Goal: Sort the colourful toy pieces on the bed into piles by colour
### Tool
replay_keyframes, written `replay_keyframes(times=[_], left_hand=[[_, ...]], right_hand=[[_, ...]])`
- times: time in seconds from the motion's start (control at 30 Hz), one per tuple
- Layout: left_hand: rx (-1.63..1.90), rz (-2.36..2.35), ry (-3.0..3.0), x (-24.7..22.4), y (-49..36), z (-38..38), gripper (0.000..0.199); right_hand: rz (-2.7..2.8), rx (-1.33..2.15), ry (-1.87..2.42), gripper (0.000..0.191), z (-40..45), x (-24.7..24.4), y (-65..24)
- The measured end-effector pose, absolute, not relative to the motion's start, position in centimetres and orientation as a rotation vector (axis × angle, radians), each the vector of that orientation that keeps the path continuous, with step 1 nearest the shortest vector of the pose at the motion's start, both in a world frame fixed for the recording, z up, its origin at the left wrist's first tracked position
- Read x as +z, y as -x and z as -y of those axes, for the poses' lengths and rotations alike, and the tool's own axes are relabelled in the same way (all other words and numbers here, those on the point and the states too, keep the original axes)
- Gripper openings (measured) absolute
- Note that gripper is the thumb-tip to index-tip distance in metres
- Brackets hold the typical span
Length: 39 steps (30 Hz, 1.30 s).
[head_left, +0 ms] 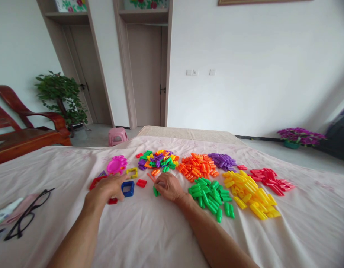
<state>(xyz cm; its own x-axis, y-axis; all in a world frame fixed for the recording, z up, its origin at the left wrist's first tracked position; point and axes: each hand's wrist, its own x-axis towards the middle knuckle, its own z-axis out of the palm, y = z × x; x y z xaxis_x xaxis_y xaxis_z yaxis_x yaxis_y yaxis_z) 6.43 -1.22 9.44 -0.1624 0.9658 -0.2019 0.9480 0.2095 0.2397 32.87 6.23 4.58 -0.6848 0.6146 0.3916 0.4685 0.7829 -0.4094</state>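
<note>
My left hand is spread with its fingers apart over the left part of the cloth. A red plastic piece shows under it, and a blue square frame lies just right of its fingertips. My right hand is closed, its fingers curled around a green tube piece that they partly cover. A thin orange strip lies by its knuckles. Between the hands is a red tube piece. Beyond them are a yellow square frame and a magenta paw-shaped dish.
Sorted tube pieces lie in orange, green, purple, yellow and red heaps to the right. A mixed heap sits behind my right hand. Eyeglasses lie at left.
</note>
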Motion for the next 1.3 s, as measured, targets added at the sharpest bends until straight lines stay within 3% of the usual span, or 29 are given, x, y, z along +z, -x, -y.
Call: replay_keyframes(times=[0.1,0.3,0.5,0.7,1.03,1.13,1.3], left_hand=[[0.154,-1.979,-1.963,10.9,-8.3,1.7,0.091],[0.135,-2.067,-2.071,9.7,-12.3,0.9,0.048],[0.240,-2.138,-2.162,7.6,-12.0,-0.4,0.019],[0.739,-1.672,-1.983,8.2,-13.3,-0.9,0.036],[1.205,-1.570,-1.535,5.5,-15.1,-2.2,0.057],[1.258,-1.760,-1.596,4.3,-15.1,-2.2,0.048],[0.985,-2.006,-2.069,2.8,-14.6,-1.9,0.034]], right_hand=[[2.457,0.396,0.721,0.012,-6.1,4.6,-32.7],[2.393,0.485,0.798,0.030,-5.8,4.5,-32.6],[2.253,0.605,0.844,0.017,-6.5,3.6,-32.6],[2.137,0.754,0.752,0.043,-6.6,3.5,-32.8],[2.006,0.722,0.884,0.014,-8.1,6.2,-33.7],[1.977,0.645,1.006,0.011,-9.2,8.3,-35.3],[1.953,0.452,1.173,0.010,-11.1,11.3,-40.9]])
